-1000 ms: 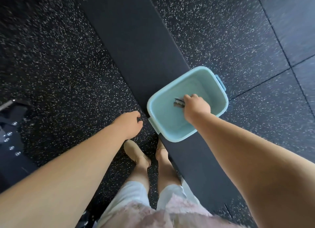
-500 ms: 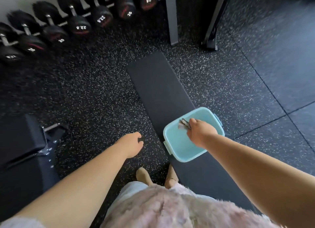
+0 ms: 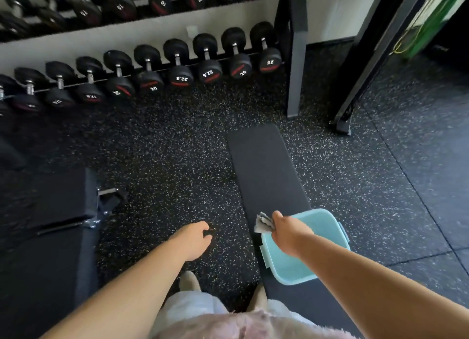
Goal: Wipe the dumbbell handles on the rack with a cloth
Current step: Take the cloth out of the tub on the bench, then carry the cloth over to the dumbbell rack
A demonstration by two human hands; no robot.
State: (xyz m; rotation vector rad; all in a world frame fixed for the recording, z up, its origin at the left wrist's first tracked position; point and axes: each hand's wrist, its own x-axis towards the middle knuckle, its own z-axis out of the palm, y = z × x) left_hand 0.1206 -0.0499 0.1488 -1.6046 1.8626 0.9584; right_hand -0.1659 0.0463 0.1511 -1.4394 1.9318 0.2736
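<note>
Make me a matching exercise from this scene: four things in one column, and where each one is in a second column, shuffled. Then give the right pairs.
Things
1. cloth
2. light blue tub
3. left hand
4. dumbbells

Places
A. lined up on the rack
B. gripped in the right hand
C. over the speckled floor, holding nothing
D. sitting on the long black pad

Pairs: 1-B, 2-D, 3-C, 4-A

Crumpled grey cloth well apart from racked black dumbbells
</note>
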